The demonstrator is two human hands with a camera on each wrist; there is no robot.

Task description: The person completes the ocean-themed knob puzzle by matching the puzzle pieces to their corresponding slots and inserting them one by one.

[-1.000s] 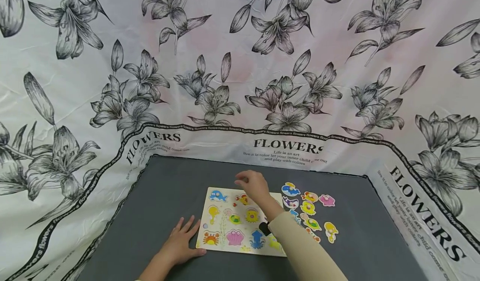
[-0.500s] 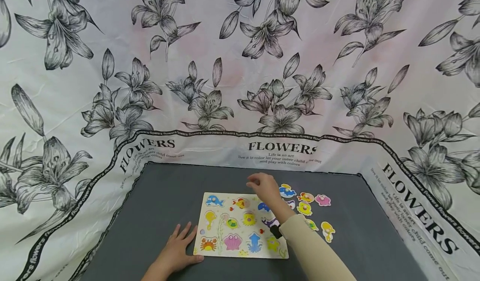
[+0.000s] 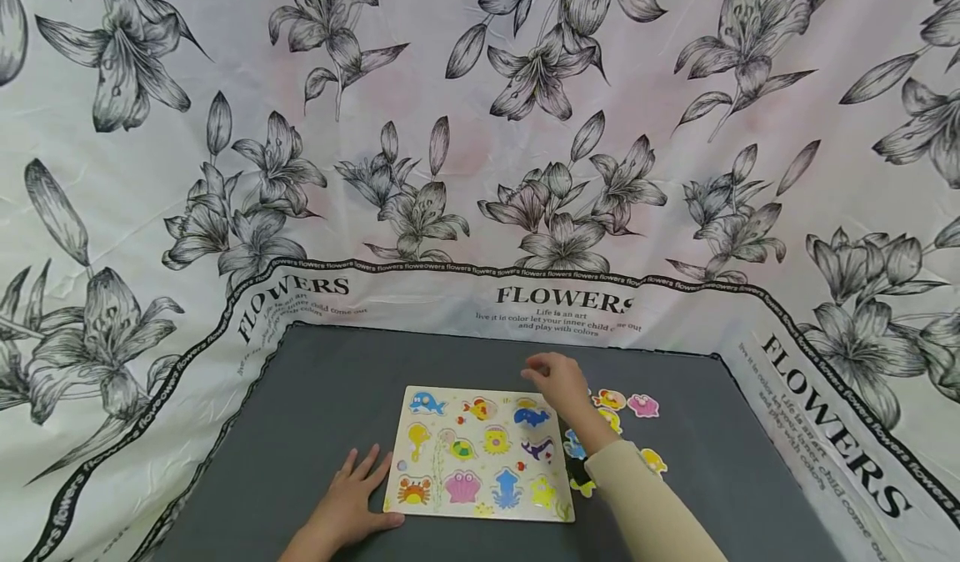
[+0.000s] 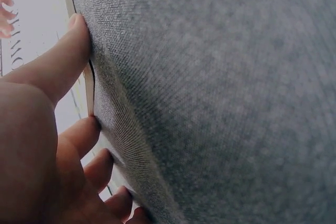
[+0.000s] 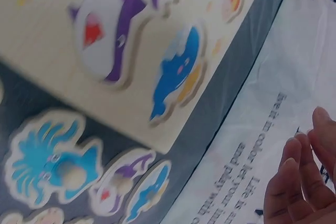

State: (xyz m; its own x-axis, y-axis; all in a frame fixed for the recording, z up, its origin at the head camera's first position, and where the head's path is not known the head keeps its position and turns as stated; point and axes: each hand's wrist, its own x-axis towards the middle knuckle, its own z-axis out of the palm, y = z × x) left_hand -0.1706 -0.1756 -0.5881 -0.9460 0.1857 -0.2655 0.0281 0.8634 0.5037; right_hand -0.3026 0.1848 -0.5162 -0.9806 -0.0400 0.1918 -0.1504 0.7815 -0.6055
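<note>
A wooden puzzle board [image 3: 480, 504] with painted sea animals lies on the dark table. My left hand [image 3: 348, 495] rests at its lower left corner with fingers spread. In the left wrist view the thumb [image 4: 73, 51] and index fingertip touch the board's edge. My right hand [image 3: 558, 381] hovers near the board's upper right corner, fingers bent and nothing visible in them. The right wrist view shows the right fingers [image 5: 299, 182] apart from the board. Below the board there lie a blue squid piece [image 5: 39, 156], a purple whale piece [image 5: 128, 169] and a blue whale piece [image 5: 149, 192], each knobbed.
Right of the board lie more loose pieces, among them a pink shell piece [image 3: 642, 405], an orange fish piece [image 3: 610, 399] and a yellow piece [image 3: 654, 461], partly behind the right sleeve [image 3: 645, 495]. A flower-printed cloth [image 3: 420, 295] surrounds the table's back and sides.
My right hand has moved to the right, from above the board's top edge toward the loose pieces. My left hand stays at the board's corner. The head view has shifted slightly.
</note>
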